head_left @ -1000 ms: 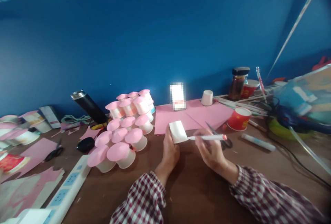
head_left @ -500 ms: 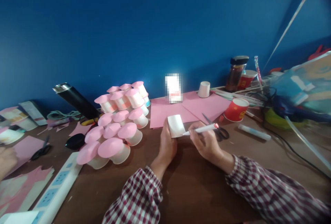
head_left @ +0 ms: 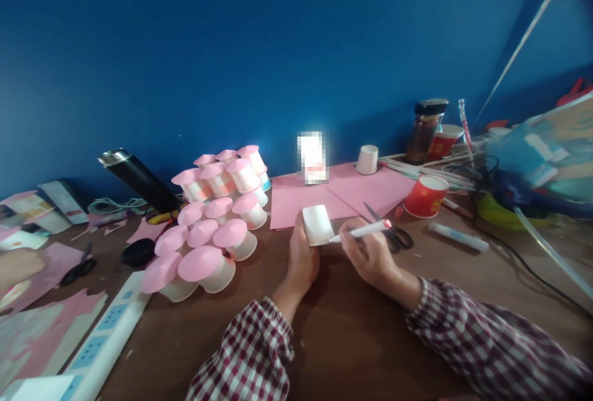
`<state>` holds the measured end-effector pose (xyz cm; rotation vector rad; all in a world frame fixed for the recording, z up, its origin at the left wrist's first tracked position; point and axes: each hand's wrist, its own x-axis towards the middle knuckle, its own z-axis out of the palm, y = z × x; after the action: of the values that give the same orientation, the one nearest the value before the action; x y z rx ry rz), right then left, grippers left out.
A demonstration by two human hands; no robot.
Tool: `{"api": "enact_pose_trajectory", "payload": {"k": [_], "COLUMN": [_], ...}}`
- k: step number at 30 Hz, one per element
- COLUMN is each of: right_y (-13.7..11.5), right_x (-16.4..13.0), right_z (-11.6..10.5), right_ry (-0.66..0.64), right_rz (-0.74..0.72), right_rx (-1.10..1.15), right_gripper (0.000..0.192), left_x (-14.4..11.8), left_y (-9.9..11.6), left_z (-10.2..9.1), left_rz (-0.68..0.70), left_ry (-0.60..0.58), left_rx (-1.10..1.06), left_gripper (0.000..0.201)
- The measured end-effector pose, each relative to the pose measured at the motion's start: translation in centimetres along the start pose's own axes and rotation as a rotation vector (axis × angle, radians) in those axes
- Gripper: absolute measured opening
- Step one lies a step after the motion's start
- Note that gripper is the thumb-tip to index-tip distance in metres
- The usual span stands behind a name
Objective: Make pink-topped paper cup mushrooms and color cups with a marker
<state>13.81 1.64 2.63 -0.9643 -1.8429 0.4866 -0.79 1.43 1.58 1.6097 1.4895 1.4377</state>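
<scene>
My left hand (head_left: 302,259) is closed around the side of a white paper cup (head_left: 317,225), held above the brown table. My right hand (head_left: 368,253) grips a white marker (head_left: 364,230) with a reddish end. The marker's tip is at the cup's lower right edge; whether it touches I cannot tell. Behind my right hand lie scissors (head_left: 399,239), partly hidden. Pink paper sheets (head_left: 296,202) lie beyond the cup, and another white paper cup (head_left: 367,160) stands upside down at their back edge.
Several cups with pink cone tops (head_left: 200,263) stand at left, beside a power strip (head_left: 99,339). A black flask (head_left: 139,178) leans behind them. At right are a red paper cup (head_left: 426,197), another marker (head_left: 458,237) and a jar (head_left: 426,132). Another person's hand (head_left: 21,267) shows far left.
The other person's hand at far left has moved further into view. My hands, the cup and the marker hold nearly the same pose; the whole view has shifted slightly.
</scene>
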Motion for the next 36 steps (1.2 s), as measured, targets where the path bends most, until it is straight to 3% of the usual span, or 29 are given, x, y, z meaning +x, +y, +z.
{"api": "enact_pose_trajectory", "payload": {"k": [8, 17, 36], "right_y": [-0.1, 0.4, 0.4], "right_x": [0.1, 0.2, 0.4], "right_z": [0.0, 0.3, 0.2], "right_ry": [-0.017, 0.006, -0.002], "right_rz": [0.008, 0.006, 0.019], "right_rx": [-0.003, -0.002, -0.016], "right_gripper": [0.013, 0.011, 0.014], "left_x": [-0.1, -0.1, -0.2], "left_y": [-1.2, -0.4, -0.2], "left_z": [0.1, 0.0, 0.0], "left_rz": [-0.012, 0.038, 0.016], "left_ry": [0.028, -0.027, -0.01], "left_rx": [0.037, 0.001, 0.02], "left_gripper": [0.05, 0.036, 0.043]}}
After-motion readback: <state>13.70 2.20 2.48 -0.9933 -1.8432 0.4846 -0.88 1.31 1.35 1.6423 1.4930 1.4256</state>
